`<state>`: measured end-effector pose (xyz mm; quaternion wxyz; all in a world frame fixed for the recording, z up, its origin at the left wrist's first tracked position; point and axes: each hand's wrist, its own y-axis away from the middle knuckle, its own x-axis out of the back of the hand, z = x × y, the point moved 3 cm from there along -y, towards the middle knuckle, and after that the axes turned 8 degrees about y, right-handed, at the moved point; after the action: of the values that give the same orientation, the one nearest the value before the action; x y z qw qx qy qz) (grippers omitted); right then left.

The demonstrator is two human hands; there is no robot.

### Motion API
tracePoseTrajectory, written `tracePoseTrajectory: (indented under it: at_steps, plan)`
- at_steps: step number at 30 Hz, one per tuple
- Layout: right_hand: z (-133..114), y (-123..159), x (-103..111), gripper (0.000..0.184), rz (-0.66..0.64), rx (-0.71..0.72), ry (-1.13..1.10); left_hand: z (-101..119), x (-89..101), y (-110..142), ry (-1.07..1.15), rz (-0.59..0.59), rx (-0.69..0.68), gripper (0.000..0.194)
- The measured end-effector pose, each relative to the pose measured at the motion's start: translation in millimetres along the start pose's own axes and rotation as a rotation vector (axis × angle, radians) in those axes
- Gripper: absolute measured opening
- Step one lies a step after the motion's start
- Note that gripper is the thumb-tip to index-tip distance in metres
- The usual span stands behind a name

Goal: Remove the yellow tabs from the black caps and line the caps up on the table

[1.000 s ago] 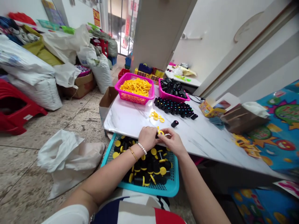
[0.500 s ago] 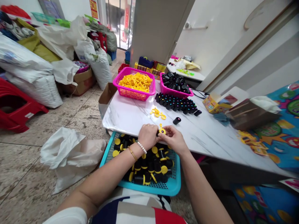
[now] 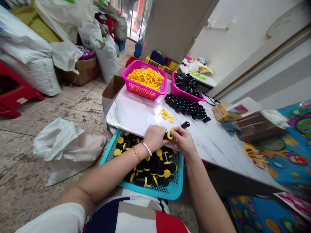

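Observation:
My left hand (image 3: 155,137) is closed around a small black cylinder, mostly hidden by its fingers. On the cylinder's end sits a yellow ring-shaped cap (image 3: 169,135). My right hand (image 3: 182,139) pinches the cap's small upper tab between thumb and finger. Both hands meet over the table's front edge, above a teal basket (image 3: 178,184) of black cylinders with yellow caps. Just beyond them a single black cylinder (image 3: 185,125) with a pink dot lies on the white table (image 3: 136,113). A few loose yellow caps (image 3: 166,115) lie farther back.
A pink basket (image 3: 145,92) of yellow caps and another pink basket (image 3: 188,95) of black pieces stand behind. Rows of black cylinders (image 3: 186,107) fill the space before them. A brown box (image 3: 259,126) stands right; a white sack (image 3: 68,152) lies on the floor left.
My right fingers have shifted from the side of the yellow cap to its upper tab, which now appears folded closer. The camera view has tilted down slightly.

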<state>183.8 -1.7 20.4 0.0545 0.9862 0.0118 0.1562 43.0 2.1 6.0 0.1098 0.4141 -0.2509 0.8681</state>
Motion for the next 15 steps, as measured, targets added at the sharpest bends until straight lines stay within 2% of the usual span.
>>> tracePoseTrajectory:
  at_steps: [3, 15]
  plan:
    - [-2.6, -2.1, -2.2, 0.027, 0.053, 0.059, 0.05, -1.2, -1.3, 0.7, 0.004, 0.006, -0.012, 0.042]
    - [6.2, -6.0, -6.0, 0.026, 0.04, 0.063, 0.01, -0.6, -2.3, 1.0, 0.0, 0.008, 0.002, 0.04]
